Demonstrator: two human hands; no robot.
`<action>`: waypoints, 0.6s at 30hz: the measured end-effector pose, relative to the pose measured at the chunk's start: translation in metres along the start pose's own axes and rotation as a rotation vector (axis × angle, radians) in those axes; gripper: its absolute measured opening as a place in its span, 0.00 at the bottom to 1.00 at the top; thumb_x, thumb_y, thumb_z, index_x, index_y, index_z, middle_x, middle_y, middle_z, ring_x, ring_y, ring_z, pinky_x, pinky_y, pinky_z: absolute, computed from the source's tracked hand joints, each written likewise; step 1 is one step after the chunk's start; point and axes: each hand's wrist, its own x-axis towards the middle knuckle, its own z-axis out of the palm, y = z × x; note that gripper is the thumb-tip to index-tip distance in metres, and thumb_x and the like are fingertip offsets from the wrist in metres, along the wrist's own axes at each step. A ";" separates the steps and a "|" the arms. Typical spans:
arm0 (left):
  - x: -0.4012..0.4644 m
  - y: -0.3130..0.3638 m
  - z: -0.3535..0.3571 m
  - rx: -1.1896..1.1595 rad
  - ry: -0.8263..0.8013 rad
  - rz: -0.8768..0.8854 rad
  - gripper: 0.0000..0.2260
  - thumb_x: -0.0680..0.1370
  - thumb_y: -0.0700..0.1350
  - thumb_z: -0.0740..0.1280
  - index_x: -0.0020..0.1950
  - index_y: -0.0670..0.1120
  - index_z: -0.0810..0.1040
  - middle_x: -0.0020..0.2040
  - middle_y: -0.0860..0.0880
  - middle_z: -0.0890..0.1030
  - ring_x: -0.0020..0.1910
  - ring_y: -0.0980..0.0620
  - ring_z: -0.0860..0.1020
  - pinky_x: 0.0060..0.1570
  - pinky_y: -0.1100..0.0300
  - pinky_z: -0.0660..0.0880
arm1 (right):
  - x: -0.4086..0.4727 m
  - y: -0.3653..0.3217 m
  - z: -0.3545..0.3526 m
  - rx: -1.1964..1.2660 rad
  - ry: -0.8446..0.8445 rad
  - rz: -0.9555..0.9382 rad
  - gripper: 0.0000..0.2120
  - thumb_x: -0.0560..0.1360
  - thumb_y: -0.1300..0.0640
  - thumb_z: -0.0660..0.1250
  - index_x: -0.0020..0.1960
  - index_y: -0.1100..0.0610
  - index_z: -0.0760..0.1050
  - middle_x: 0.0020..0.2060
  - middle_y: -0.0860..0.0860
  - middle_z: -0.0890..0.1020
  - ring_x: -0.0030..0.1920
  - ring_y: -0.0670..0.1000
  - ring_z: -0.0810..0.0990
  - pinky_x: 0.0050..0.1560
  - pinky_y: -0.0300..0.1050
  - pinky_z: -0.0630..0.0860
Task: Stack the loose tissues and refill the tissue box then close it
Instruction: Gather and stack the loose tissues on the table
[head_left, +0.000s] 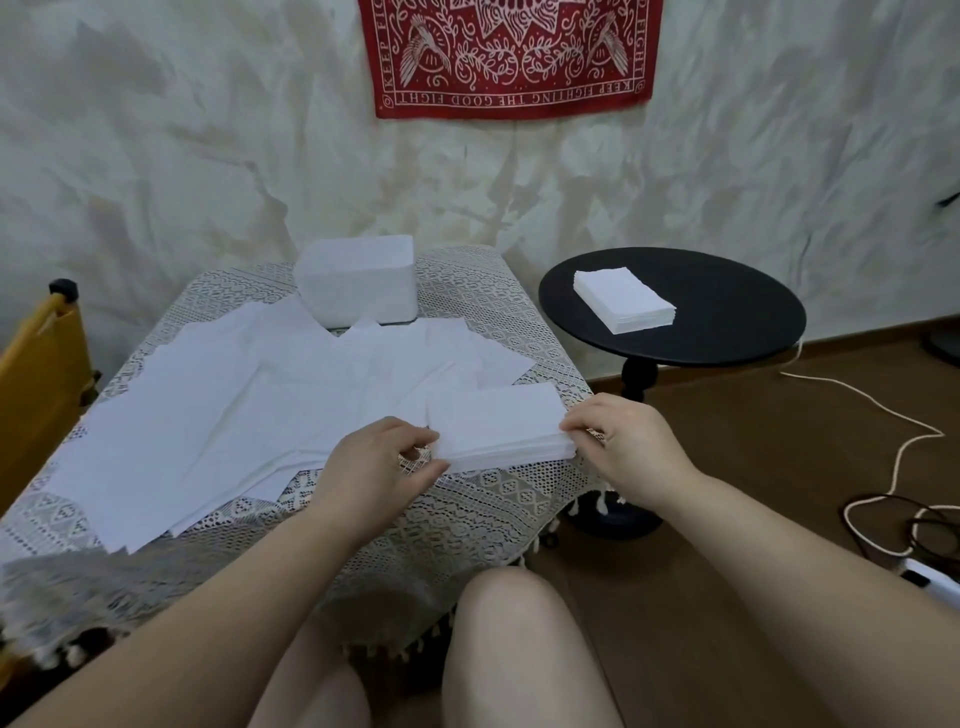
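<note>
Loose tissues (208, 410) lie spread and overlapping on the lace-covered surface (467, 514); their number cannot be counted. Behind them stands one white tissue box (358, 286). The left hand (379, 467) and the right hand (628, 447) pinch, with curled fingers, the two short ends of one small stack (498, 431), its long axis running left to right. A second stack (623, 300) lies on the round black table (727, 322).
</note>
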 end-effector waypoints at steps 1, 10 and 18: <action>0.000 0.000 0.000 0.001 -0.007 -0.013 0.14 0.71 0.51 0.74 0.54 0.49 0.82 0.46 0.54 0.81 0.40 0.60 0.76 0.46 0.65 0.72 | 0.000 0.000 -0.001 0.001 -0.001 0.002 0.06 0.70 0.66 0.71 0.44 0.58 0.83 0.44 0.49 0.82 0.44 0.51 0.81 0.48 0.46 0.78; 0.001 0.006 0.000 -0.011 -0.043 -0.096 0.14 0.72 0.52 0.72 0.55 0.49 0.82 0.44 0.54 0.82 0.42 0.59 0.77 0.49 0.64 0.72 | 0.000 0.001 0.002 -0.032 -0.012 -0.040 0.06 0.70 0.66 0.71 0.44 0.58 0.83 0.42 0.50 0.83 0.43 0.52 0.82 0.46 0.51 0.80; 0.001 0.006 0.000 -0.005 -0.055 -0.121 0.10 0.73 0.51 0.72 0.52 0.49 0.83 0.44 0.54 0.83 0.41 0.59 0.77 0.47 0.65 0.72 | -0.004 -0.001 -0.003 -0.019 -0.044 -0.009 0.06 0.70 0.62 0.71 0.46 0.58 0.83 0.46 0.49 0.82 0.46 0.50 0.81 0.49 0.45 0.78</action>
